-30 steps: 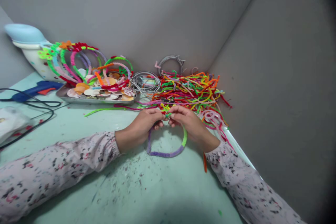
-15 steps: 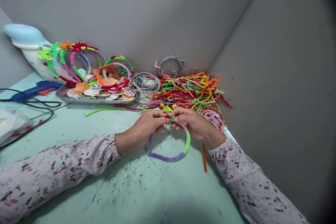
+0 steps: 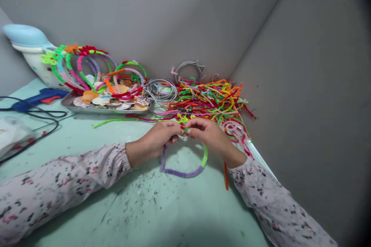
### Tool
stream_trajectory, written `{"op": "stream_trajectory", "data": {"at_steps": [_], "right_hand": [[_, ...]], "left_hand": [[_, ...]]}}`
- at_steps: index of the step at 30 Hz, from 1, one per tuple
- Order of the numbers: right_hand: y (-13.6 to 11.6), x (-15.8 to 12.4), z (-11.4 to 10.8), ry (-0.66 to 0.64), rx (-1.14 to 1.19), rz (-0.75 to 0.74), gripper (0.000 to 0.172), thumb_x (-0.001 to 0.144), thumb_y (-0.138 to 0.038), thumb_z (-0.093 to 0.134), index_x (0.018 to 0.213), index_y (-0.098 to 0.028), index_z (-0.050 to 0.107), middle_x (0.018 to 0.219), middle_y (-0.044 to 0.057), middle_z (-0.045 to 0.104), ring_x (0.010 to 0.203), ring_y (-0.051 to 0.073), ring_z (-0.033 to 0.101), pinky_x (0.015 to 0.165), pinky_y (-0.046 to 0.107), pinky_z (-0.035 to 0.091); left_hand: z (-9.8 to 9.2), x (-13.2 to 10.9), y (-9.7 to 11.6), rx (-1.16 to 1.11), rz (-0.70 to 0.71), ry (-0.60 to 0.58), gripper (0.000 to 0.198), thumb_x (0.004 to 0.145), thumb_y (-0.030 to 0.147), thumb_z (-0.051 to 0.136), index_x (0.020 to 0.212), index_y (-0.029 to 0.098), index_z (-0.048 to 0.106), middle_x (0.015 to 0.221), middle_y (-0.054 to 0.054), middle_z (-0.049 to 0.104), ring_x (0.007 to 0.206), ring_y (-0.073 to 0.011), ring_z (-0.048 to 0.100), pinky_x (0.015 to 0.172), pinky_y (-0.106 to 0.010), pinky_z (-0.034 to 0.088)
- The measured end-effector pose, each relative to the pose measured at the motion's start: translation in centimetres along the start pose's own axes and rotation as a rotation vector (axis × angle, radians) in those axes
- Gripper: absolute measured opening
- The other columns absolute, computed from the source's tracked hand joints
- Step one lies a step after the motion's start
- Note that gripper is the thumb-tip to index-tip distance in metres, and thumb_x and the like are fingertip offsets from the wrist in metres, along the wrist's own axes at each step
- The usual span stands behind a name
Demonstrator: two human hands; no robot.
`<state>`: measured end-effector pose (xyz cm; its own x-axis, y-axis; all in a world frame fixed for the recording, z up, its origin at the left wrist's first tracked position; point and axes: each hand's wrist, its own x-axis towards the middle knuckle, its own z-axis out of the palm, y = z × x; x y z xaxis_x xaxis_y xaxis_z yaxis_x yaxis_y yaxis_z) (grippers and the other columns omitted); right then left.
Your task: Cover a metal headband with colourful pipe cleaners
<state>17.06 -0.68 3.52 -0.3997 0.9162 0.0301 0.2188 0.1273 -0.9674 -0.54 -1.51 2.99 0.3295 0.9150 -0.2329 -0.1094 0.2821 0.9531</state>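
Note:
Over the table's middle, a pipe-cleaner hoop (image 3: 185,174) hangs below my hands, purple along the bottom and light green on its right side. My left hand (image 3: 158,139) pinches the hoop's upper part with thumb and forefinger, close to a bit of red. Right against it, the thumb and forefinger of my right hand (image 3: 210,138) are closed on a short green pipe-cleaner piece (image 3: 186,130) at the top of the hoop. My fingers hide most of that spot, so how the green piece is attached cannot be seen.
Behind my hands lies a heap of colourful pipe cleaners (image 3: 208,98), with coiled grey wire (image 3: 160,90) beside it. A metal tray (image 3: 107,111) holds seashells and fuzzy hoops. At left are a blue glue gun (image 3: 37,98), its black cord and a plastic bag (image 3: 13,135). An orange pipe cleaner (image 3: 226,177) lies right.
Both hands have shifted slightly left with the hoop. My right hand has turned, its fingers now bent more over the green piece and covering the hoop's pink part.

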Motion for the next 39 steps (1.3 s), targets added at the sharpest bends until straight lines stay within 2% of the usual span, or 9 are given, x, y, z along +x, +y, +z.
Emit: {"op": "stream_trajectory", "data": {"at_steps": [6,9,13,24,28,35,39], "right_hand": [[0.0,0.1,0.2,0.024,-0.032,-0.072,0.010,0.076,-0.021,0.058,0.083,-0.020,0.065,0.076,-0.001,0.063,0.071,0.012,0.055,0.067,0.027,0.042],[0.3,0.3,0.1,0.045,-0.011,-0.036,0.009,0.075,-0.022,0.060,0.083,-0.020,0.064,0.073,-0.002,0.062,0.066,0.012,0.054,0.063,0.026,0.042],[0.5,0.3,0.0,0.061,-0.015,-0.026,0.010,0.074,-0.022,0.060,0.083,-0.020,0.064,0.071,-0.003,0.061,0.062,0.011,0.052,0.060,0.025,0.040],[0.1,0.1,0.5,0.050,0.052,0.030,0.010,0.074,-0.021,0.057,0.083,-0.019,0.061,0.068,-0.004,0.061,0.061,0.010,0.049,0.060,0.025,0.037],[0.0,0.2,0.6,0.033,0.073,0.047,0.010,0.072,-0.020,0.059,0.081,-0.019,0.061,0.068,-0.003,0.061,0.063,0.011,0.052,0.060,0.025,0.039],[1.2,0.5,0.4,0.050,0.132,0.031,0.009,0.072,-0.020,0.059,0.081,-0.020,0.060,0.066,-0.004,0.056,0.060,0.011,0.049,0.058,0.025,0.038],[1.7,0.5,0.4,0.052,0.161,0.013,0.008,0.074,-0.023,0.060,0.082,-0.020,0.060,0.065,-0.005,0.054,0.060,0.010,0.046,0.058,0.025,0.036]], "left_hand": [[-0.1,0.1,-0.1,-0.049,0.003,-0.027,0.005,0.065,0.014,0.060,0.067,0.014,0.055,0.057,0.004,0.044,0.047,-0.0043,0.039,0.040,-0.018,0.021],[-0.1,0.1,0.0,-0.011,-0.029,-0.038,0.007,0.068,0.020,0.059,0.070,0.013,0.058,0.064,0.000,0.054,0.048,-0.0052,0.042,0.039,-0.018,0.024],[0.0,0.1,0.1,0.043,-0.033,-0.046,0.013,0.071,0.023,0.057,0.068,0.011,0.061,0.071,-0.006,0.062,0.045,-0.0041,0.039,0.038,-0.019,0.021],[0.0,0.0,0.1,0.034,-0.044,-0.037,0.011,0.070,0.022,0.057,0.066,0.012,0.060,0.065,-0.003,0.058,0.043,-0.0038,0.035,0.037,-0.017,0.018],[-0.2,0.3,-0.4,0.025,-0.033,-0.043,0.012,0.071,0.023,0.057,0.068,0.012,0.061,0.069,-0.004,0.060,0.044,-0.0035,0.036,0.037,-0.017,0.017],[-0.2,0.4,-0.6,-0.023,-0.070,-0.038,0.012,0.070,0.025,0.060,0.072,0.013,0.060,0.074,-0.004,0.061,0.045,-0.0033,0.040,0.037,-0.018,0.017],[-0.2,0.4,-0.6,-0.028,-0.045,-0.050,0.011,0.071,0.024,0.059,0.071,0.013,0.059,0.071,-0.002,0.058,0.044,-0.0027,0.037,0.037,-0.018,0.016]]}}
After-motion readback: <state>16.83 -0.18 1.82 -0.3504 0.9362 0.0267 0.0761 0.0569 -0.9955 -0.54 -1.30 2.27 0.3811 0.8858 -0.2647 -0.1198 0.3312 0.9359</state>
